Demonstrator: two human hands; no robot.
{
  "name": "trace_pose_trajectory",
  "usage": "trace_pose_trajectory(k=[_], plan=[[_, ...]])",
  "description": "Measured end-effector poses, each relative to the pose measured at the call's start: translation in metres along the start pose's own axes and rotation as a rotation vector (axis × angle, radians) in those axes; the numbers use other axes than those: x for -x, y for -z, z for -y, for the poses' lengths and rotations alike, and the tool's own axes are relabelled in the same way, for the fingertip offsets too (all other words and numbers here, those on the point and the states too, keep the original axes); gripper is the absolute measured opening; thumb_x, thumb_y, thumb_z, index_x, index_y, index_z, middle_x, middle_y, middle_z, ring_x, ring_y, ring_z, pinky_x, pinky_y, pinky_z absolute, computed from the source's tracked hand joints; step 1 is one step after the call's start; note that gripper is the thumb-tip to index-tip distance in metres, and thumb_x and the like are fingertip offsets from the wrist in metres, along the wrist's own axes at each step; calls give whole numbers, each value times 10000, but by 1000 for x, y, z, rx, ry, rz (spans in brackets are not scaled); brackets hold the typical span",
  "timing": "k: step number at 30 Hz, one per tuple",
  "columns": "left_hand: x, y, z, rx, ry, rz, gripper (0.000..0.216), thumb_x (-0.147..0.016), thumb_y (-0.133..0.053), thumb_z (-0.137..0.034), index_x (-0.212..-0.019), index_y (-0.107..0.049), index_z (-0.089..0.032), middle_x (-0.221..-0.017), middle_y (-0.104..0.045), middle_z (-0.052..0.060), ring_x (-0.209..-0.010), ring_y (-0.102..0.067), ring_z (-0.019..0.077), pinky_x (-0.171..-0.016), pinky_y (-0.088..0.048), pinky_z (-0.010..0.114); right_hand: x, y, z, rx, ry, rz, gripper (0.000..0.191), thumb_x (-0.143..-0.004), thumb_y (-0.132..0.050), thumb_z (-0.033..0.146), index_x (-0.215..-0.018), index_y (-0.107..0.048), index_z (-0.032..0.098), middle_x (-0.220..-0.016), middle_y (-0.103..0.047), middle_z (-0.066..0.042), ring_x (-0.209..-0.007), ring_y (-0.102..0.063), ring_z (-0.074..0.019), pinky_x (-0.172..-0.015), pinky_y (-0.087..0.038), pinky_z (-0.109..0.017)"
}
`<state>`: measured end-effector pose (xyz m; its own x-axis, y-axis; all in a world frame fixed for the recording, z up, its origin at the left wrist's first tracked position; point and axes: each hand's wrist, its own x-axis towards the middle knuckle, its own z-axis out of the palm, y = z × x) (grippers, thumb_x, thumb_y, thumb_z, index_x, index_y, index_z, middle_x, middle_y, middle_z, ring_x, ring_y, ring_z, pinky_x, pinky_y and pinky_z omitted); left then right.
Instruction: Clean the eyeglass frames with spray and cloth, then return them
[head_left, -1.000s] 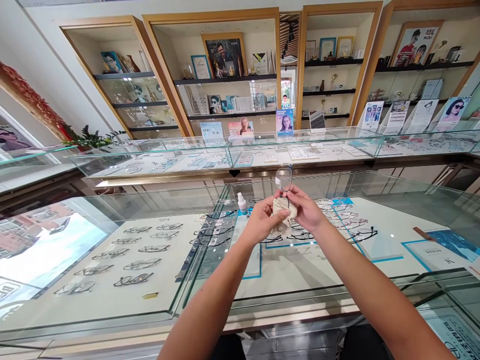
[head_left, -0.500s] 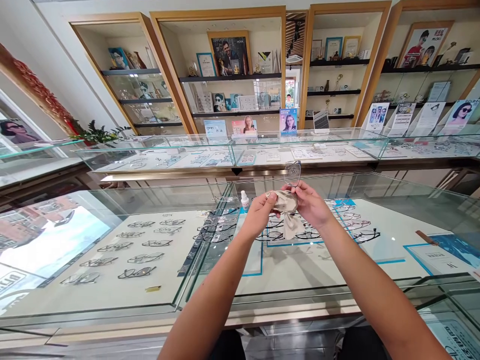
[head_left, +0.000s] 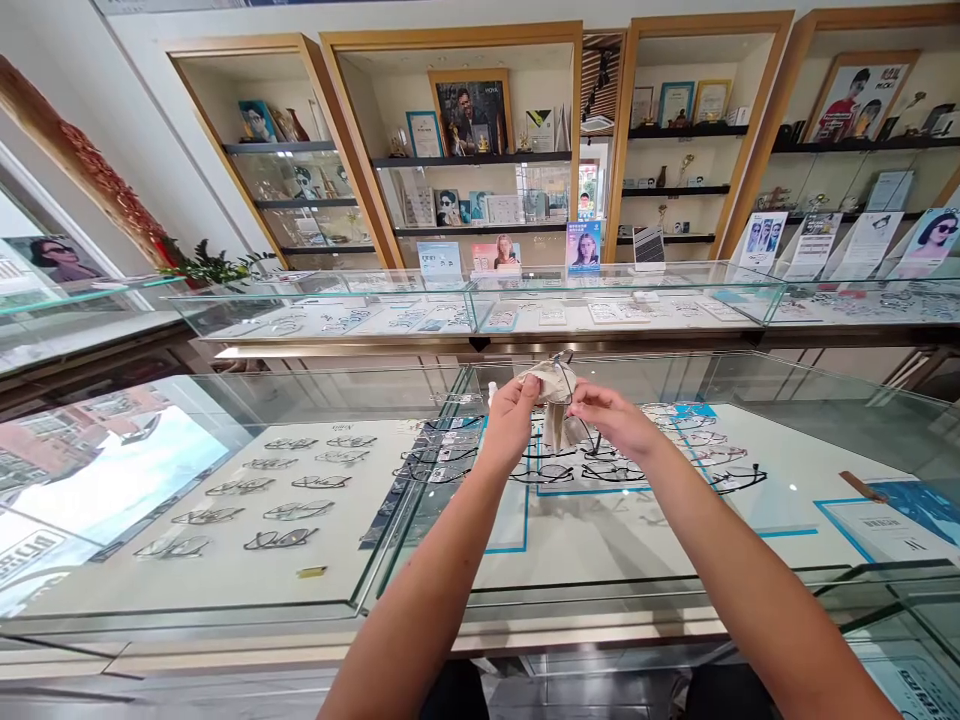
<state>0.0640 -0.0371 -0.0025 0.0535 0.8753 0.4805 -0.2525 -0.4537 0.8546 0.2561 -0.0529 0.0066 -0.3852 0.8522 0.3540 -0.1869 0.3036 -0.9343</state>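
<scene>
Above the glass counter, my left hand (head_left: 513, 420) is closed on a beige cleaning cloth (head_left: 556, 384), its thumb pressing the fabric around a pair of eyeglasses (head_left: 562, 356). Only part of the thin dark frame shows past the cloth; the lens inside the folds is hidden. My right hand (head_left: 609, 415) pinches the eyeglasses at their right side, near a temple arm. A loose end of the cloth hangs down between both hands. Just behind my left hand stands a small white bottle (head_left: 492, 392), mostly covered by the fingers.
Beneath my hands, the glass display case (head_left: 480, 590) holds several rows of eyeglasses (head_left: 277, 538). A brown strip (head_left: 862, 487) and a blue-edged card (head_left: 874, 520) lie at the right. Farther back runs a second glass case (head_left: 360, 290), with posters and shelves behind it.
The eyeglasses have turned and dropped; the lens that stood up above my fingers is now lower, by the cloth. My right hand has shifted lower, and the bottle is more covered.
</scene>
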Motion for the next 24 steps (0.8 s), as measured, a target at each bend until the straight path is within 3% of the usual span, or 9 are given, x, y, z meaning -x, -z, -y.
trace_pose_trajectory(k=[6,12,16,19,24], plan=[[-1,-1,-4,63,26,63,521,-890,-808,-683,-898,-792,-163,-826,-765,44,-778,-647,176,-773,-507,299,2,-3,-1,-40,-113,29,415,-804,-909,587,-798,-731,213,-860,-675,-11,-801,-551,-172,-782,-404,-309],[2,-3,-8,157,97,160,463,-774,-962,-502,-1053,-798,-170,-918,-796,54,-796,-684,169,-801,-537,298,1,-2,-2,-168,-168,-29,481,-689,-987,580,-758,-694,205,-782,-678,2,-671,-551,-139,-613,-390,-265],[6,-9,-11,167,110,146,502,-654,-1033,-365,-1044,-781,-175,-921,-795,48,-806,-694,168,-804,-546,293,2,-4,-1,-209,-190,-18,511,-652,-1012,580,-742,-682,201,-742,-660,17,-630,-534,-121,-583,-401,-252],[8,-12,-10,157,102,95,450,-664,-1020,-418,-931,-755,-171,-812,-755,21,-694,-642,141,-681,-524,264,3,-10,-2,-223,-200,14,501,-663,-1013,574,-771,-697,200,-807,-700,1,-673,-564,-124,-625,-442,-254],[9,-14,-7,153,78,-3,502,-807,-888,-648,-848,-722,-176,-706,-674,-4,-567,-546,112,-530,-457,248,6,-15,-4,-159,-226,48,500,-695,-985,619,-855,-756,203,-869,-743,-26,-725,-609,-144,-663,-467,-265]])
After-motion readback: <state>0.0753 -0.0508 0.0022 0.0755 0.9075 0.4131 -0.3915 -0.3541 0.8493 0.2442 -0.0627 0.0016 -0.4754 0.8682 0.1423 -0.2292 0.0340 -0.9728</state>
